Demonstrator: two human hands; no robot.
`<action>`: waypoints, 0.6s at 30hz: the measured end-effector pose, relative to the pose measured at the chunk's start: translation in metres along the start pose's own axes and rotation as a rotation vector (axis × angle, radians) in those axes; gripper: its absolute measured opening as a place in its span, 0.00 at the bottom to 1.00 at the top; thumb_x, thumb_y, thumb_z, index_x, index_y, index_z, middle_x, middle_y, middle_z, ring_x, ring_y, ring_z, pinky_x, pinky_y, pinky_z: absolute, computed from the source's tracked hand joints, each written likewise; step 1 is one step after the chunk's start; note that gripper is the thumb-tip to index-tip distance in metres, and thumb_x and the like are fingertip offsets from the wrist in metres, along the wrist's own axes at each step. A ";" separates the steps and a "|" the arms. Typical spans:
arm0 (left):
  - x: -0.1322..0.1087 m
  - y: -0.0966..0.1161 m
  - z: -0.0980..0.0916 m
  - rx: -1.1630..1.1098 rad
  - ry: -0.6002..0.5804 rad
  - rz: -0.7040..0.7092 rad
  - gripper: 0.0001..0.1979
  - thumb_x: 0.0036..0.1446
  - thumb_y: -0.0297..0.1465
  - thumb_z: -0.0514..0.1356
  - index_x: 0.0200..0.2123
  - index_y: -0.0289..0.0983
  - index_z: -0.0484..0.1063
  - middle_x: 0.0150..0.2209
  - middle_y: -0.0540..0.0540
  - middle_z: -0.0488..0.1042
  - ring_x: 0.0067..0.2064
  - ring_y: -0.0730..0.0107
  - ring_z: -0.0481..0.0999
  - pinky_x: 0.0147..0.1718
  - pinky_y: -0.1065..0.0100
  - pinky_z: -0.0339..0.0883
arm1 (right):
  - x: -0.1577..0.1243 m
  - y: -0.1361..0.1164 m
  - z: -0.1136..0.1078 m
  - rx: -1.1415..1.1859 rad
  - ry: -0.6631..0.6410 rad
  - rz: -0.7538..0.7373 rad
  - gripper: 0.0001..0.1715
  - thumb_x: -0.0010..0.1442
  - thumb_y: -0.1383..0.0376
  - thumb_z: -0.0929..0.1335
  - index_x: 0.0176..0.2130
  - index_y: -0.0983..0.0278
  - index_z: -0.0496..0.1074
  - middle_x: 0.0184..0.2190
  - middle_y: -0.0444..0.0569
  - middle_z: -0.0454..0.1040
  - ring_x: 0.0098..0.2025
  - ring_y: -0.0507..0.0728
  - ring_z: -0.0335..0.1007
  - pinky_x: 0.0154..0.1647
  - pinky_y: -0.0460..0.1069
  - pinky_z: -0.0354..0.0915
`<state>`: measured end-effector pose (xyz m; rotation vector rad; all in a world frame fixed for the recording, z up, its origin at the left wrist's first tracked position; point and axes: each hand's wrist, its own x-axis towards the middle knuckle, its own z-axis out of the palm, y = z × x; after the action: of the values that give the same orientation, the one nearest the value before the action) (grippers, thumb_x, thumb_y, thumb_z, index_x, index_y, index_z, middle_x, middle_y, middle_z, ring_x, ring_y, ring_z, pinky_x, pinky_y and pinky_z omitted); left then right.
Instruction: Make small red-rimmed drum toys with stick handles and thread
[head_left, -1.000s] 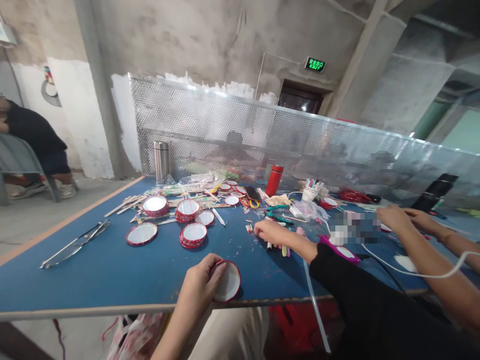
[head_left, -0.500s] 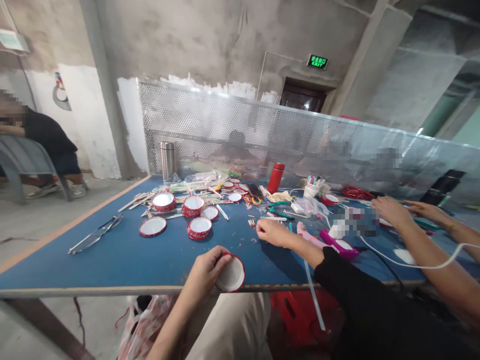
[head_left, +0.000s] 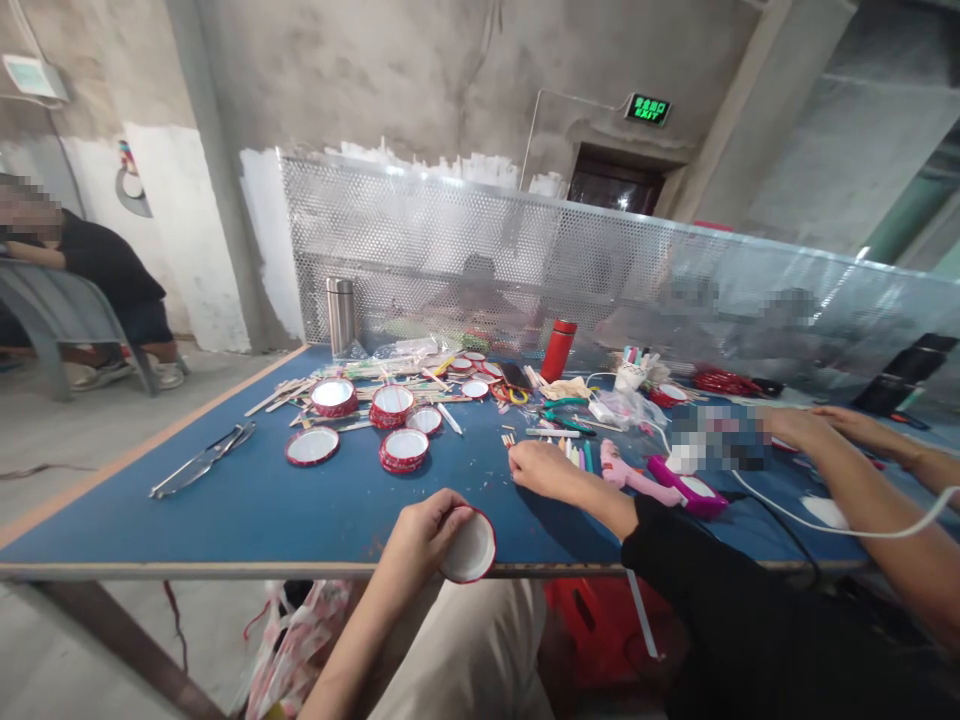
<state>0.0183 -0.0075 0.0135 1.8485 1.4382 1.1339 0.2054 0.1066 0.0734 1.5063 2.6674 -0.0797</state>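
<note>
My left hand (head_left: 421, 535) grips a round, shallow lid (head_left: 470, 548) with a red rim, thumb on its pale inner face, by the table's front edge. My right hand (head_left: 546, 470) rests low over the blue table with curled fingers; anything between the fingertips is hidden. Just beyond those fingers lie some short small sticks (head_left: 508, 438). A row of coloured pens (head_left: 574, 455) lies behind my right wrist, with a pink glue gun (head_left: 634, 474) to the right. Further left are a single red-rimmed lid (head_left: 312, 446) and stacks of similar lids (head_left: 404, 450).
Wooden sticks (head_left: 281, 395) are heaped at the back left. Glasses (head_left: 202, 460) lie at the left. A steel flask (head_left: 340, 315) and a red bottle (head_left: 559, 350) stand by the mesh divider (head_left: 427, 230). A co-worker's arms (head_left: 862, 480) and a white cable (head_left: 825, 530) occupy the right.
My right hand has shifted slightly left and nearer, so more of the coloured pens shows behind it. The view has turned a little. My left hand keeps hold of the lid.
</note>
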 end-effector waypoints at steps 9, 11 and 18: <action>-0.001 0.005 -0.001 0.040 0.005 0.022 0.16 0.59 0.39 0.50 0.32 0.36 0.73 0.28 0.48 0.77 0.30 0.69 0.73 0.29 0.73 0.60 | -0.016 0.000 -0.003 0.076 0.090 0.060 0.11 0.62 0.72 0.62 0.35 0.66 0.73 0.36 0.50 0.77 0.43 0.56 0.72 0.44 0.49 0.62; 0.000 0.005 -0.001 0.054 0.005 0.018 0.16 0.60 0.39 0.50 0.32 0.37 0.73 0.28 0.48 0.77 0.30 0.69 0.73 0.28 0.73 0.60 | -0.015 0.003 -0.002 0.071 0.091 0.068 0.09 0.63 0.69 0.63 0.35 0.66 0.73 0.38 0.50 0.76 0.45 0.57 0.70 0.47 0.53 0.62; -0.001 0.004 0.000 0.060 0.003 0.024 0.15 0.60 0.38 0.50 0.32 0.38 0.72 0.28 0.49 0.77 0.30 0.69 0.74 0.29 0.74 0.60 | 0.002 -0.001 0.008 0.173 0.026 0.095 0.13 0.63 0.60 0.66 0.44 0.65 0.71 0.45 0.50 0.72 0.46 0.57 0.70 0.48 0.57 0.66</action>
<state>0.0203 -0.0095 0.0161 1.9108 1.4709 1.1167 0.2035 0.1071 0.0653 1.6926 2.6642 -0.2939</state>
